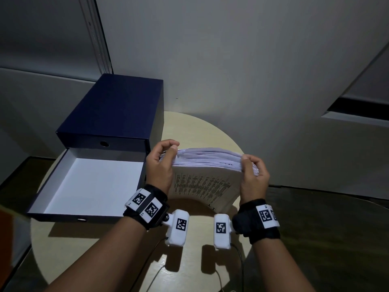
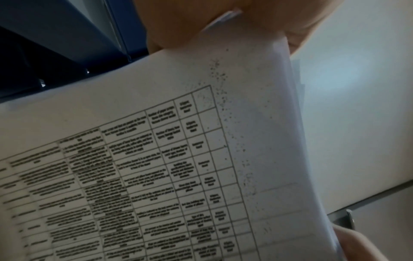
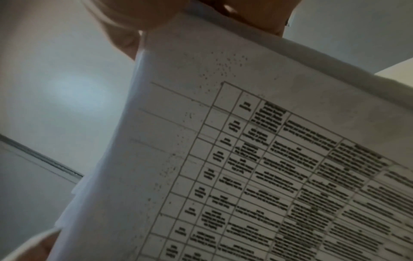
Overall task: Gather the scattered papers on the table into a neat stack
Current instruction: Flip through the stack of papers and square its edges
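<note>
One dark blue box (image 1: 117,108) sits at my left on the round table (image 1: 210,127), its one drawer (image 1: 88,186) pulled out, white inside. One stack of papers (image 1: 207,175) stands on edge on the table between my two hands, just right of the drawer, the sheet facing me printed with a table of text. My left hand (image 1: 161,165) curls around the stack's left upper corner, thumb on the top edge. My right hand (image 1: 253,175) grips the right upper corner, fingers wrapped behind. Both forearms reach forward, each wrist wearing a black band with a white camera (image 1: 177,227) hanging under it.
</note>
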Tool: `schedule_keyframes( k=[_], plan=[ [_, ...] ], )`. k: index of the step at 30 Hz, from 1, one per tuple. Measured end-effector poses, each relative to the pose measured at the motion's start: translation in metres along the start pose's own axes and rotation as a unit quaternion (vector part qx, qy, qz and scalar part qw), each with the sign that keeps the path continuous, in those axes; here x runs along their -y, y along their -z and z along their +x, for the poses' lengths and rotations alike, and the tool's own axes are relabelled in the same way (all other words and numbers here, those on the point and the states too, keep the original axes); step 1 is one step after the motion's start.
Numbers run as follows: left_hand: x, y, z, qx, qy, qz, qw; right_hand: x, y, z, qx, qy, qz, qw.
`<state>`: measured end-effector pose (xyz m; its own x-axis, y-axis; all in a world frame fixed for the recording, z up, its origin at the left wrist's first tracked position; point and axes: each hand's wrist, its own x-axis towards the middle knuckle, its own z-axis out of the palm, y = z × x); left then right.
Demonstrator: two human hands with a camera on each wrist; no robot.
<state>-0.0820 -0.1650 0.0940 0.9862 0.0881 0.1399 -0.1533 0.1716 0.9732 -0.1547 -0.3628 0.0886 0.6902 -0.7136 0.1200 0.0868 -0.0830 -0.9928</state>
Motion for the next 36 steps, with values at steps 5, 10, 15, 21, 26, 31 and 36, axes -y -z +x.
schedule_keyframes(
  k=[5, 10, 15, 21, 26, 31, 36],
  plan=[
    [-0.002, -0.002, -0.005, 0.032, -0.026, 0.005, 0.999, -0.003, -0.004, 0.001, 0.0, 0.006, -0.016, 1.0],
    [-0.002, -0.005, -0.003, 0.023, -0.03, 0.038, 0.999, -0.001, -0.001, -0.002, -0.007, -0.006, -0.017, 1.0],
    [-0.001, -0.003, 0.0, -0.003, -0.009, 0.031, 0.999, 0.003, -0.001, -0.002, -0.001, 0.011, -0.008, 1.0],
    [-0.01, -0.005, -0.005, 0.004, 0.001, 0.038, 0.999, 0.002, 0.0, -0.005, 0.01, 0.016, -0.031, 0.999],
    [-0.011, -0.006, -0.002, 0.039, -0.054, 0.06, 0.996, 0.003, 0.003, -0.006, 0.018, 0.021, -0.037, 0.999],
    [-0.012, -0.009, -0.004, -0.005, -0.02, 0.054, 0.998, 0.005, 0.003, -0.007, 0.027, 0.027, -0.022, 0.999],
    [-0.009, -0.006, -0.001, -0.009, 0.031, 0.023, 0.999, 0.0, 0.011, -0.005, 0.127, 0.04, 0.013, 0.991]
  ],
)
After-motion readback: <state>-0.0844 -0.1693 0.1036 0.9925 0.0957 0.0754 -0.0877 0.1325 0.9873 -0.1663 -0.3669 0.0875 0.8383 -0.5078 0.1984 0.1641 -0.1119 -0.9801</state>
